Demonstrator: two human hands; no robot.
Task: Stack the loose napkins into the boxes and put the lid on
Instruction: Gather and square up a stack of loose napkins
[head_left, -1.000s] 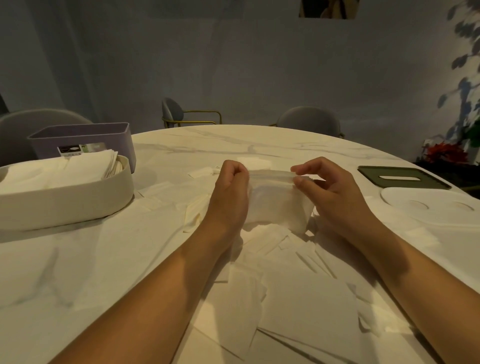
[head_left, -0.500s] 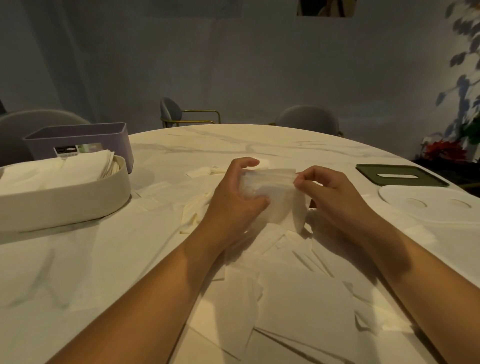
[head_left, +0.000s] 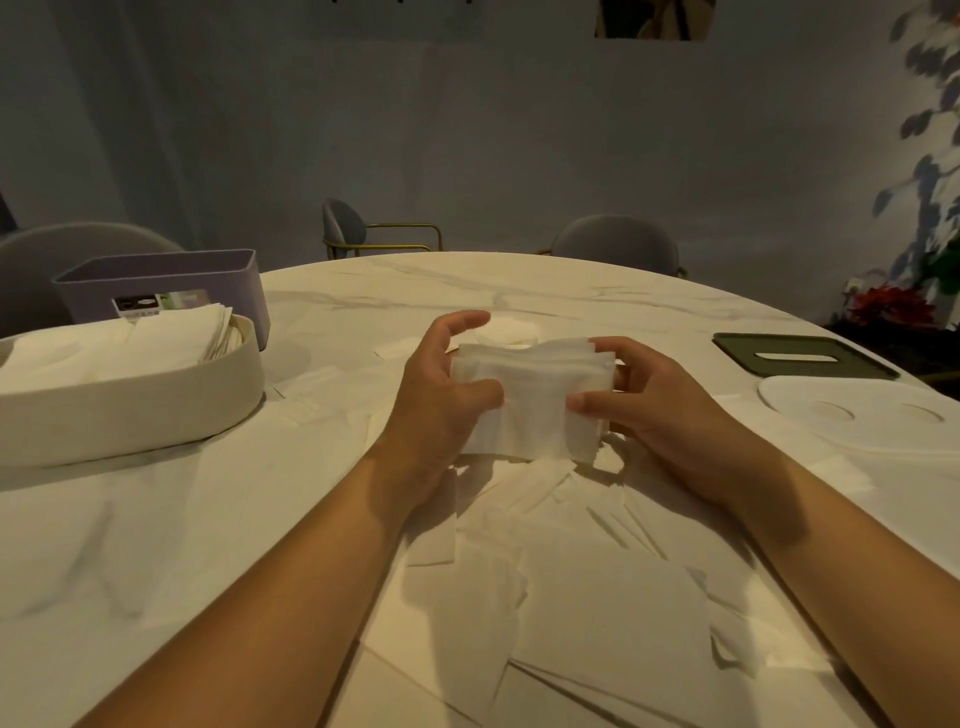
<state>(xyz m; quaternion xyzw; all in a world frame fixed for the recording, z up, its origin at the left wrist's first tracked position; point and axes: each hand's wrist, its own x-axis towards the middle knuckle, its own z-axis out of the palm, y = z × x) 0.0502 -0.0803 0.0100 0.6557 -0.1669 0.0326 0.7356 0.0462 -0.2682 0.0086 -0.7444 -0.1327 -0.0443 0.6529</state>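
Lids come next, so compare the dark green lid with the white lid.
The dark green lid is rectangular; the white lid is oval. The dark green lid has one long slot; the white lid shows two round dimples. Both lie flat on the table.

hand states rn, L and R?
Left hand: closed, holding the left end of the napkin stack, thumb on its front.
Right hand: closed, holding the right end of the same stack.

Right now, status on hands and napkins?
Left hand and right hand grip napkin bundle. White box part-filled; white lid, dark lid lie right. Loose napkins underneath.
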